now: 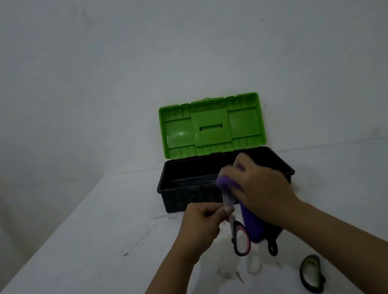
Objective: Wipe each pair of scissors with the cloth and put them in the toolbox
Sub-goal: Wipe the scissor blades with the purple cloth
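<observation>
I seem to be in a plain, bare work corner, more a utility room or makeshift workshop than a lived-in home. A blank, dull white wall (172,48) fills everything from nine o'clock round to three o'clock, scuffed and marked in places. Below it I stand at a white table (67,268) whose top is stained and smudged with dark marks. At twelve o'clock on it sits a toolbox (188,198), black tub with its green lid (211,125) open against the wall. The light is dim.
</observation>
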